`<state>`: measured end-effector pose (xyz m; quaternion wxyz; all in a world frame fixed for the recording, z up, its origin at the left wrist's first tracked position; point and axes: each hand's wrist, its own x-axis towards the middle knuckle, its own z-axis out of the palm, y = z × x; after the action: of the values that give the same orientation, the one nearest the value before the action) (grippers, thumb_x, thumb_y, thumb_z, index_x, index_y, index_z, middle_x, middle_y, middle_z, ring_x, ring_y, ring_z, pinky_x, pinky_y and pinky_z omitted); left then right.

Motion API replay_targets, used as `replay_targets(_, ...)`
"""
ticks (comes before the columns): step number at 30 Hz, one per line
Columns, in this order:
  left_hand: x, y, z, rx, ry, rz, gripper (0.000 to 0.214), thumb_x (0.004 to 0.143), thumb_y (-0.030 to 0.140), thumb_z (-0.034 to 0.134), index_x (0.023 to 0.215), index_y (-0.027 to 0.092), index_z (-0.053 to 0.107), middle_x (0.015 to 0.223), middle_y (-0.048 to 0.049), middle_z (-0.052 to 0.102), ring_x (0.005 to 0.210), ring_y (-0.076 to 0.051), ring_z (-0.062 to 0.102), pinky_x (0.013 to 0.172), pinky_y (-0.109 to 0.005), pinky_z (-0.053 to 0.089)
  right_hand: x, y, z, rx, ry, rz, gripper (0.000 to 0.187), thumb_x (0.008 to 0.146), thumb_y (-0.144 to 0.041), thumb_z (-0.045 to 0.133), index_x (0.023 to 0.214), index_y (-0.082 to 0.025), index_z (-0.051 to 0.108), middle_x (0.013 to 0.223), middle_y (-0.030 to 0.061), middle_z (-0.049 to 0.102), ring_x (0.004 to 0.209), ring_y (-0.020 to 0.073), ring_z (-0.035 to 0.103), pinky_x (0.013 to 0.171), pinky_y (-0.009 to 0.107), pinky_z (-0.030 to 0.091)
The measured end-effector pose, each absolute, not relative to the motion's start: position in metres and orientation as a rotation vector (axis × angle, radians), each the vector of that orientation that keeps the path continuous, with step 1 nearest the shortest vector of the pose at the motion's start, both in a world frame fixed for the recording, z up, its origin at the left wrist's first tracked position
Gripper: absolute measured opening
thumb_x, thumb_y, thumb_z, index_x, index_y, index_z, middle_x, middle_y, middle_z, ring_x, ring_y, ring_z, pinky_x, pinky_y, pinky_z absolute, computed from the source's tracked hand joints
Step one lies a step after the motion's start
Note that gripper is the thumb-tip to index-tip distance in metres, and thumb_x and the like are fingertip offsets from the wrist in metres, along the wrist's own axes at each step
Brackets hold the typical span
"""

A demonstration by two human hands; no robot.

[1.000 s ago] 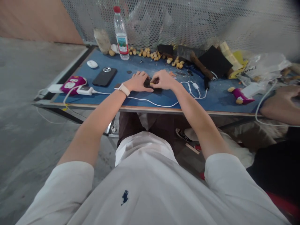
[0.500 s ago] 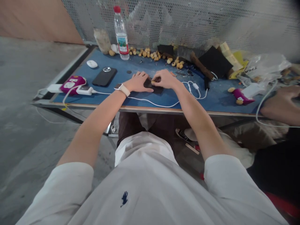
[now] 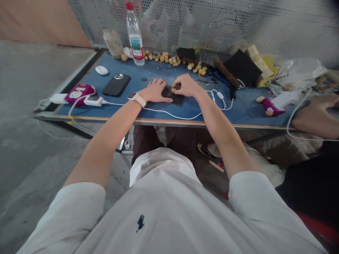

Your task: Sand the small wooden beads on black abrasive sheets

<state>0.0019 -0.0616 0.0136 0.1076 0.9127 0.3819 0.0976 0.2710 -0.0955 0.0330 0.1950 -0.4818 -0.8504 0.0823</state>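
Pressing our left hand (image 3: pixel 155 91) flat on a black flat sheet (image 3: pixel 173 98), we sit at the blue desk (image 3: pixel 185 113). This left grip is open, its fingers lie spread over the edge of the sheet, and a watch with white band (image 3: pixel 137 100) is on that wrist. Our right hand (image 3: pixel 185 85) curls just beside the left one, and its fingertips (image 3: pixel 178 84) pinch a small dark piece (image 3: pixel 176 86), but we cannot tell exactly what it is. The sheet lies between both hands, near the front of the desk, and a white cable (image 3: pixel 169 115) runs just in front of it. Left of us are a black phone (image 3: pixel 116 85), a white mouse (image 3: pixel 101 70) and a pink device (image 3: pixel 79 94). Farther ahead stand a plastic water bottle (image 3: pixel 135 35) and many small round tan beads (image 3: pixel 165 57). On the right, a black foam square (image 3: pixel 242 67) lies beside a wooden stick (image 3: pixel 225 67), and another person's hand (image 3: pixel 315 116) rests at the desk edge
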Motion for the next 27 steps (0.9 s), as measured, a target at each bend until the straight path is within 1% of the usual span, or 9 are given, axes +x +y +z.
replay_targets(4,0.002,-0.064,0.015,2.683,1.119,0.273,0.116,0.092,0.103,0.081,0.180,0.027,0.069,0.185,-0.0254,0.064,0.183,-0.067,0.044,0.153,-0.081,0.037,0.271,-0.097,0.031,-1.315,-2.435,0.268,0.028,0.105,-0.050,0.093,0.118,-0.027,0.101,0.114,0.0149,0.096,0.113,0.0418,0.089,0.111,0.063,0.073)
replay_targets(7,0.002,-0.064,0.015,2.678,1.131,0.267,0.119,0.092,0.101,0.082,0.184,0.027,0.065,0.188,-0.0261,0.061,0.184,-0.067,0.043,0.153,-0.081,0.038,0.276,-0.090,0.031,-1.392,-2.374,0.244,0.028,0.105,-0.048,0.093,0.116,-0.024,0.101,0.118,0.0189,0.096,0.111,0.0422,0.089,0.109,0.064,0.074)
replay_targets(9,0.002,-0.064,0.014,2.683,1.137,0.284,0.119,0.092,0.102,0.083,0.185,0.028,0.065,0.187,-0.0257,0.062,0.183,-0.066,0.045,0.152,-0.080,0.040,0.278,-0.088,0.031,-1.419,-2.340,0.233,0.029,0.105,-0.048,0.093,0.114,-0.022,0.101,0.115,0.0202,0.096,0.107,0.0412,0.089,0.107,0.063,0.075)
replay_targets(12,0.001,-0.061,0.012,2.696,1.112,0.323,0.116,0.093,0.103,0.082,0.181,0.029,0.069,0.182,-0.0244,0.067,0.181,-0.064,0.049,0.152,-0.077,0.042,0.277,-0.094,0.030,-1.343,-2.373,0.265,0.030,0.103,-0.051,0.096,0.118,-0.025,0.103,0.110,0.0162,0.096,0.106,0.0399,0.089,0.106,0.061,0.076)
replay_targets(14,0.000,-0.061,0.011,2.700,1.092,0.333,0.115,0.093,0.105,0.081,0.178,0.029,0.071,0.179,-0.0244,0.069,0.180,-0.064,0.051,0.152,-0.078,0.042,0.276,-0.097,0.029,-1.289,-2.410,0.296,0.034,0.101,-0.054,0.099,0.123,-0.028,0.103,0.112,0.0137,0.097,0.109,0.0403,0.090,0.107,0.062,0.076)
replay_targets(15,0.000,-0.061,0.011,2.698,1.091,0.328,0.115,0.093,0.105,0.081,0.178,0.029,0.071,0.179,-0.0245,0.068,0.180,-0.064,0.050,0.152,-0.078,0.041,0.276,-0.097,0.029,-1.286,-2.414,0.303,0.036,0.100,-0.055,0.100,0.124,-0.028,0.103,0.114,0.0139,0.097,0.110,0.0408,0.090,0.108,0.062,0.076)
replay_targets(20,0.002,-0.064,0.015,2.667,1.152,0.264,0.118,0.094,0.101,0.084,0.183,0.026,0.067,0.188,-0.0261,0.061,0.186,-0.066,0.042,0.154,-0.078,0.038,0.278,-0.084,0.029,-1.417,-2.305,0.243,0.041,0.107,-0.058,0.092,0.120,-0.022,0.103,0.117,0.0217,0.098,0.108,0.0427,0.090,0.110,0.064,0.075)
replay_targets(23,0.002,-0.065,0.016,2.665,1.147,0.268,0.119,0.093,0.102,0.083,0.183,0.026,0.066,0.188,-0.0263,0.062,0.186,-0.067,0.041,0.154,-0.079,0.038,0.273,-0.087,0.028,-1.392,-2.307,0.249,0.044,0.107,-0.061,0.092,0.123,-0.022,0.103,0.114,0.0207,0.098,0.109,0.0432,0.090,0.109,0.064,0.076)
replay_targets(27,0.002,-0.062,0.012,2.685,1.115,0.309,0.118,0.092,0.105,0.083,0.181,0.029,0.067,0.185,-0.0243,0.065,0.184,-0.065,0.045,0.153,-0.079,0.040,0.267,-0.092,0.026,-1.340,-2.380,0.263,0.038,0.108,-0.056,0.091,0.125,-0.025,0.103,0.116,0.0177,0.098,0.115,0.0442,0.090,0.109,0.064,0.077)
